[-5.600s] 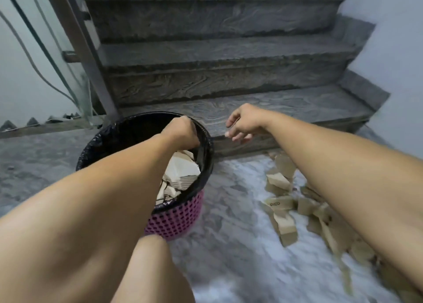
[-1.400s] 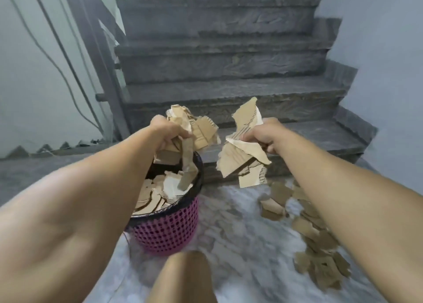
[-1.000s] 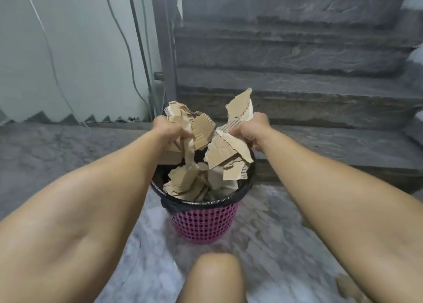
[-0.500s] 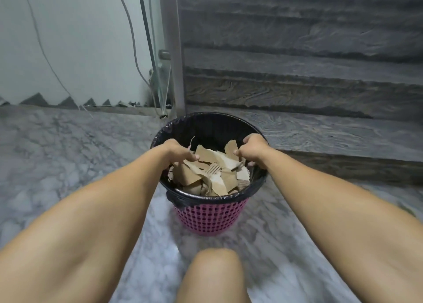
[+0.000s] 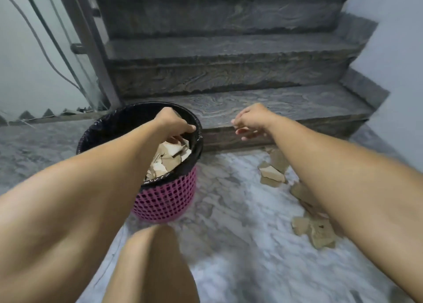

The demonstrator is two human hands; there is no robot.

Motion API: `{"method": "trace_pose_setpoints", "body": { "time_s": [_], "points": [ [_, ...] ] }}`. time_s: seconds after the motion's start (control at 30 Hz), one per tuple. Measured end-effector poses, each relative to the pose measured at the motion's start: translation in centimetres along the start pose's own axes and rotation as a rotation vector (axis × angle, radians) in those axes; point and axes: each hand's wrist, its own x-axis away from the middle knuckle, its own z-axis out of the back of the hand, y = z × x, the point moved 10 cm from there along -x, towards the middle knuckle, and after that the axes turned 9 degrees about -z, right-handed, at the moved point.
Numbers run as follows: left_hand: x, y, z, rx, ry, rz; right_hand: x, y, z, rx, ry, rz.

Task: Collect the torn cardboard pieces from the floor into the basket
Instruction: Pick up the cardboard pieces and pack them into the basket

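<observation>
Left hand [image 5: 170,123] over pink basket [image 5: 164,202], fingers curled down, empty | right hand [image 5: 251,120] loose, empty | cardboard pieces [image 5: 313,228] on floor

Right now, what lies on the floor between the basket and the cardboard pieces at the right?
In the head view, only bare marble floor separates the basket from the cardboard pieces.

The foot of an indoor stairwell, probably in a home or apartment building — dark grey veined stone steps [image 5: 229,74] rise from a pale marbled floor [image 5: 240,245], with plain light walls [image 5: 393,39] and a slanted metal railing post [image 5: 91,41].
</observation>
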Motion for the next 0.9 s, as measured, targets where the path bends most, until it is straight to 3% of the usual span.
{"method": "trace_pose_setpoints", "body": {
  "time_s": [0.17, 0.33, 0.67, 0.9],
  "points": [
    [-0.4, 5.3, -7.8, -0.075, -0.035, -0.071, -0.1, 8.1, 8.6, -0.013, 0.071, -0.103],
    [0.5, 8.0, -19.3, -0.185, -0.209, -0.05, -0.1, 18.8, 16.5, -0.023, 0.136, -0.205],
    [5.1, 7.9, -41.5, -0.449, -0.56, -0.063, 2.6, 40.4, 27.3, -0.075, 0.183, -0.428],
    [5.2, 5.8, -48.1, -0.566, -0.615, -0.052, 3.2, 48.8, 29.9, -0.116, 0.226, -0.545]
  ]
}}
